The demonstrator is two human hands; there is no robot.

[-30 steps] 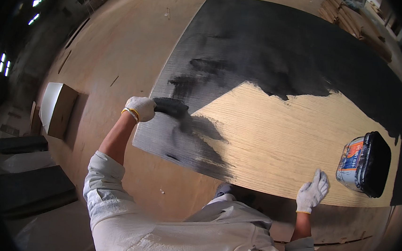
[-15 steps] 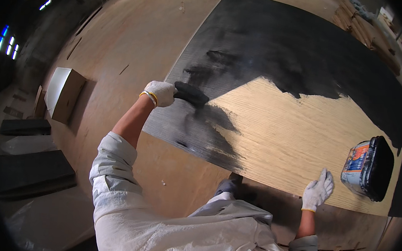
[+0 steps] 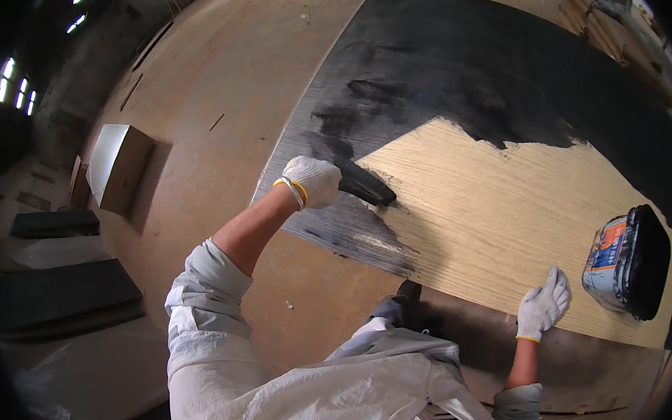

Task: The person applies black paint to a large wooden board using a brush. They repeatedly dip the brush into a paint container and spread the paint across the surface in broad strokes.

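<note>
Black-loaded brush [image 3: 365,187] clenched in left hand [image 3: 313,180], bristles on board [image 3: 508,231] at the paint edge. Light, stiff handle, likely slick; hold mid-handle. Right hand [image 3: 543,304] flat, released, pressing board's near edge beside can [image 3: 626,260].

A single view comes from a wide fisheye camera worn on the person's head, the left of a side-by-side pair, looking steeply down and forward over the person's own chest and forearms, which enter from the lower edge. It sits close above the work: the near edge of the wooden panel [image 3: 508,224] lying on the floor [image 3: 225,114] fills the middle and right of the picture, curving with the lens. Toward the rim straight lines bend and the corners fall dark; the upper left reaches out to distant windows [image 3: 14,90]. No second view is given, so nothing overlaps.
</note>
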